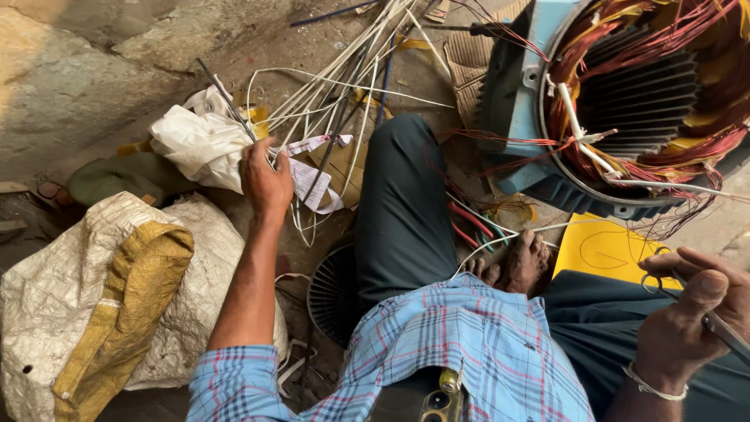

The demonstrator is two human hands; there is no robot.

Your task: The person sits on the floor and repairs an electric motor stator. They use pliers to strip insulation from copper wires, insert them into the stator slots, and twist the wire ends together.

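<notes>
My left hand [266, 181] reaches out to the left and grips a thin dark rod [223, 95] beside a crumpled white plastic bag [199, 144]. Over my right knee, my right hand [687, 309] is closed on a pair of metal scissors [723, 324]. A blue motor stator [617, 94] with copper windings and white sleeves lies at the upper right. A yellow sheet [605, 250] marked with drawn curves rests below it.
A bundle of white sleeves and wires [344, 86] is spread over the dirt floor. A white and yellow woven sack [117, 297] sits at the left. A black fan cover [332, 293] lies by my leg. My bare foot [523, 262] rests near red and green wires.
</notes>
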